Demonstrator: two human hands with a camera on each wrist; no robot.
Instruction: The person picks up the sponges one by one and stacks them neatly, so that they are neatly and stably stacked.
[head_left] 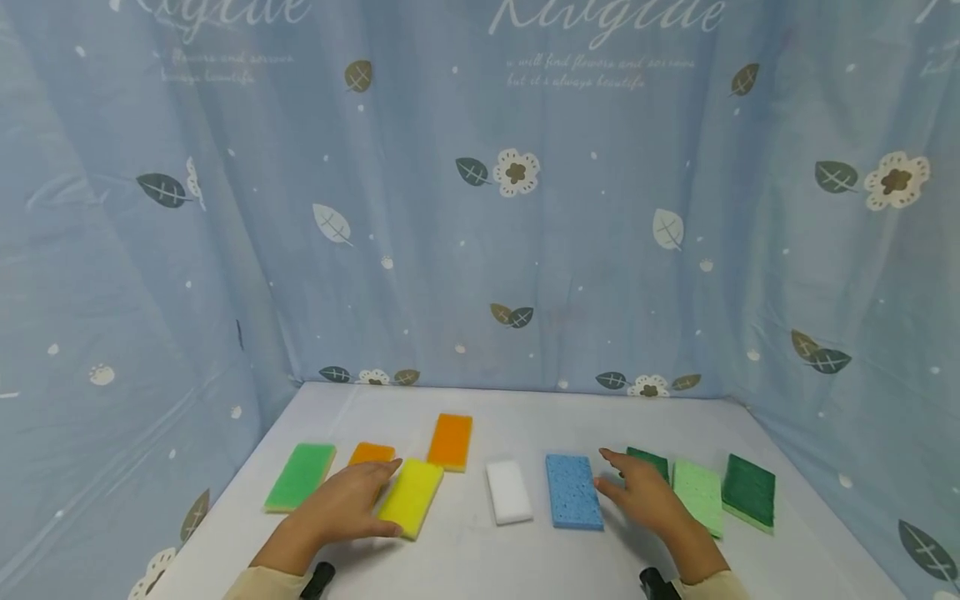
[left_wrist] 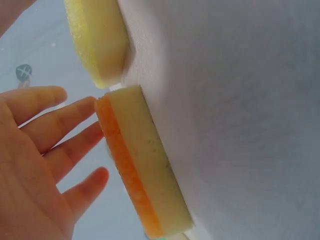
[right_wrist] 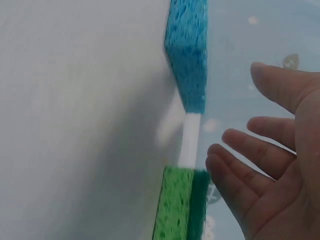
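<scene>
My left hand (head_left: 341, 504) hovered with its fingers straight and relaxed, grasping nothing, over the surface (head_left: 465, 558). Its fingertips reached across the near orange sponge (head_left: 371, 454), and its thumb lay beside the yellow sponge (head_left: 412, 497). In the left wrist view the fingers (left_wrist: 60, 130) were spread just short of that orange sponge's (left_wrist: 142, 172) edge. My right hand (head_left: 645, 496) was likewise released, palm down, between the blue sponge (head_left: 573, 490) and the light green sponge (head_left: 698, 496), partly covering a dark green sponge (head_left: 649, 461) behind it. A white sponge (head_left: 508, 492) lay left of the blue one, a second orange sponge (head_left: 451, 441) farther back, a green sponge (head_left: 301, 476) at the far left, and another dark green sponge (head_left: 748, 490) at the far right.
</scene>
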